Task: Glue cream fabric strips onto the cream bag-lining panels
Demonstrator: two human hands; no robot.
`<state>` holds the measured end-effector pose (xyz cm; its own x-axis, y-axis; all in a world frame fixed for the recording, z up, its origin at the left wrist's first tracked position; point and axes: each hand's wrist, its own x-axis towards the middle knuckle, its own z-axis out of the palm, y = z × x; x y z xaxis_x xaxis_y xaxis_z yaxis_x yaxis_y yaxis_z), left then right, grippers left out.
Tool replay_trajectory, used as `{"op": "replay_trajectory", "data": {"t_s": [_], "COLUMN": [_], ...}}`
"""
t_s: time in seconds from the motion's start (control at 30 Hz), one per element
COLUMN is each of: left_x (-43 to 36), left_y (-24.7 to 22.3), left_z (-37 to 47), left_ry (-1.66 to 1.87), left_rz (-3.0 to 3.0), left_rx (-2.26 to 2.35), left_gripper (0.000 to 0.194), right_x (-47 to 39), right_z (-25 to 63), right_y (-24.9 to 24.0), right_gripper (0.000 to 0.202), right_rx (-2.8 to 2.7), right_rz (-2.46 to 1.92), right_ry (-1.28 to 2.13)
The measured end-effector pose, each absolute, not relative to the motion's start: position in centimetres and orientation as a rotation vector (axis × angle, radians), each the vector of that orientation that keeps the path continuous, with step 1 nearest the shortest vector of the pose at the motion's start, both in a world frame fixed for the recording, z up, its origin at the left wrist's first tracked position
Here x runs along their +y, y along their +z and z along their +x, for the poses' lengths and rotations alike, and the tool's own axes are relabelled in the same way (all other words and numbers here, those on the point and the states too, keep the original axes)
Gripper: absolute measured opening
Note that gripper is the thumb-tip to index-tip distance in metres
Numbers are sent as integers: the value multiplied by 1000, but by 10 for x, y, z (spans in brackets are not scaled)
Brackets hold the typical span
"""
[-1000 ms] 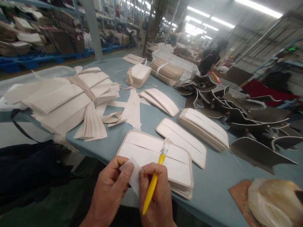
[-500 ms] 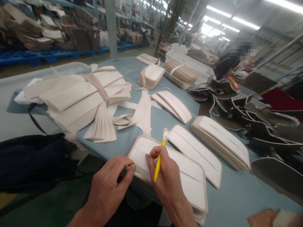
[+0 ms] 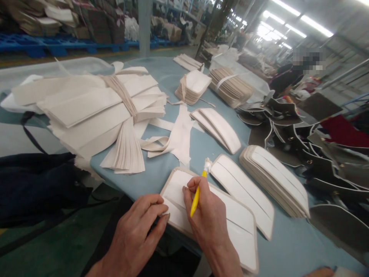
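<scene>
A white panel with a beige rim and a dark slit [image 3: 239, 231] tops a stack at the table's near edge. My right hand [image 3: 207, 215] rests over it, fingers closed round a yellow pen-like tool [image 3: 195, 200] whose upper end is wrapped in white. My left hand [image 3: 141, 227] is at the panel's left edge, thumb and fingers pinched there; what lies between the fingertips is too small to name. Beside the stack lies a single slitted panel [image 3: 245, 194]. Farther right is a thick stack of similar narrow panels [image 3: 276, 179].
Tied beige strips [image 3: 89, 104] spread over the left of the blue-green table [image 3: 291, 238]. Curved panels [image 3: 216, 125], a small tied stack [image 3: 194, 86] and a banded stack [image 3: 230, 86] lie behind. Dark pieces with white edges [image 3: 294, 142] crowd the right. A person [image 3: 285, 79] is in the background.
The view has shifted, moving the table's contents slightly. My left hand's fingers have drawn in at the panel's edge. My right hand still holds the yellow tool.
</scene>
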<state>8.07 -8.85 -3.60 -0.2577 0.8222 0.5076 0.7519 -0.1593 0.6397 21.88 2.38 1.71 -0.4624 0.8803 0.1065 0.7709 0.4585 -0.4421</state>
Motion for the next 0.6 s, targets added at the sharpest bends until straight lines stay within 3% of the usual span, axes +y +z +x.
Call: {"op": "replay_trajectory", "data": {"t_s": [0.6], "left_x": [-85], "left_y": [-40], "left_z": [75], "left_ry": [1420], "left_rz": [1844], "left_rx": [1928], "left_gripper": [12], "right_x": [27], "right_z": [212], "right_y": [17], "right_gripper": [4], "right_rx": [-2540], "right_rz": [-1351], "right_ry": [216]}}
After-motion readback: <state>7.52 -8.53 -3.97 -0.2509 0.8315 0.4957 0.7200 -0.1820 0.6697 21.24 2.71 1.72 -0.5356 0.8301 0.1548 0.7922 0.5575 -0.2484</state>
